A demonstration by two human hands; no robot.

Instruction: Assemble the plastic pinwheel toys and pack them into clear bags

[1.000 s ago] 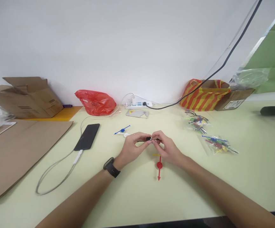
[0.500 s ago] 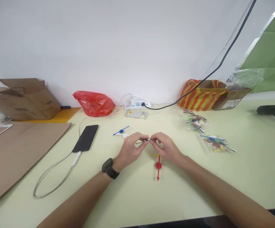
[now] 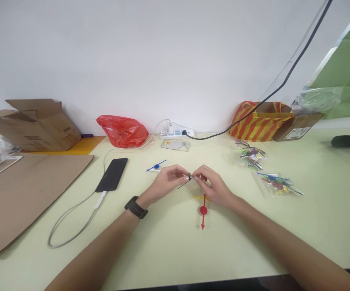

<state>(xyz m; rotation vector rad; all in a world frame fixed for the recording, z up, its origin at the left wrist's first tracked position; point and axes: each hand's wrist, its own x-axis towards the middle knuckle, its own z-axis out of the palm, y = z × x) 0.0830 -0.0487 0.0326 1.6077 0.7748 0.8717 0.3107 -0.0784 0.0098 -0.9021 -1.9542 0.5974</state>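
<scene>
Above the middle of the table, my left hand (image 3: 171,178) and my right hand (image 3: 213,185) pinch a thin black arrow spinner (image 3: 183,184) between their fingertips. Its free end slants down to the left, while the fingers partly cover its middle. A red arrow spinner (image 3: 203,210) lies just below my right hand, pointing toward me. Part of a yellow spinner (image 3: 198,197) shows beside its top end. Left of my left hand rests a blue arrow spinner (image 3: 156,166), with a white piece (image 3: 155,170) partly hidden by that hand.
Clear bags of coloured spinners (image 3: 279,184) lie to the right. A phone (image 3: 112,174) with a cable and a cardboard sheet (image 3: 38,194) are on the left. Along the wall stand a red plastic bag (image 3: 122,131), a power strip (image 3: 177,133), a striped bag (image 3: 258,125) and cardboard boxes (image 3: 41,129).
The black spinner has tilted, its left end now lower. My left hand has turned slightly, its fingers more extended. The whole view has shifted a little.
</scene>
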